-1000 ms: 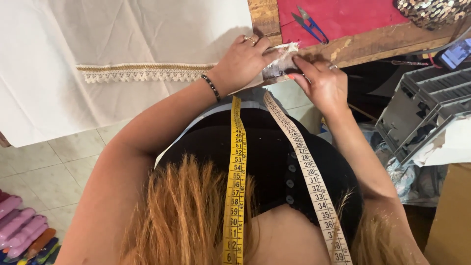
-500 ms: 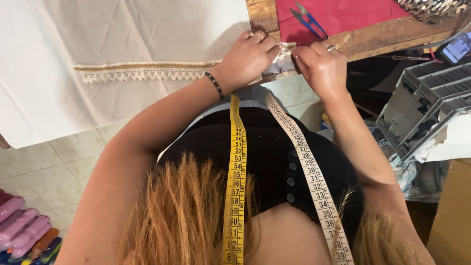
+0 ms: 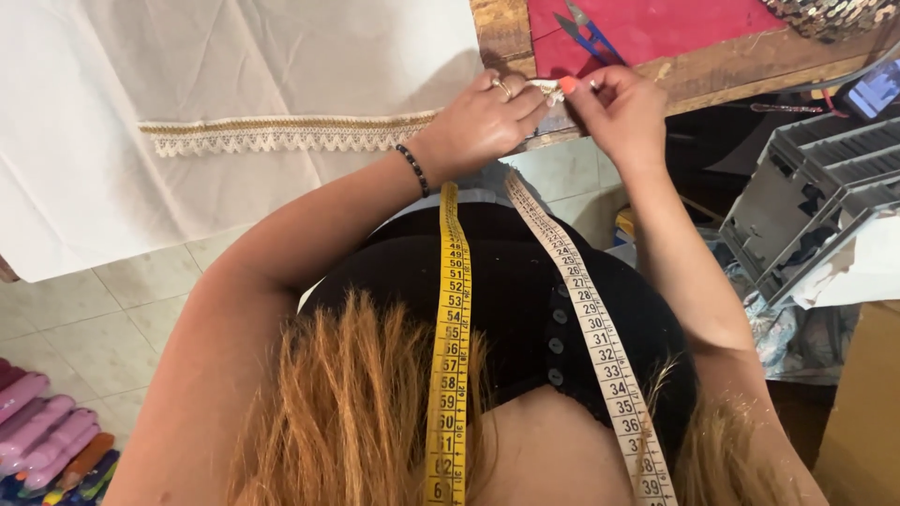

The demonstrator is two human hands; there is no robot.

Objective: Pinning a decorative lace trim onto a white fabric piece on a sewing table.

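A single strip of cream lace trim [image 3: 281, 134] with a gold upper edge and scalloped lower edge runs across the one white cloth [image 3: 187, 75] to the table's edge. The left hand [image 3: 483, 117] and right hand [image 3: 614, 108] both pinch its end between closed fingertips. One measuring tape [image 3: 450, 356] hangs around the neck, and one pair of blue scissors [image 3: 586, 36] lies on red fabric [image 3: 656, 28].

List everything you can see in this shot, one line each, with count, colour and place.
white cloth: one, white, hanging off the table, upper left
lace trim: one strip, gold and cream, across the cloth to the hands
scissors: one pair, blue handles, on the red mat
red mat: one, red, on the wooden table
tape measure: one, yellow and white, draped round the neck
grey rack: one, grey, right
left hand: pinching the trim end
right hand: pinching the same end
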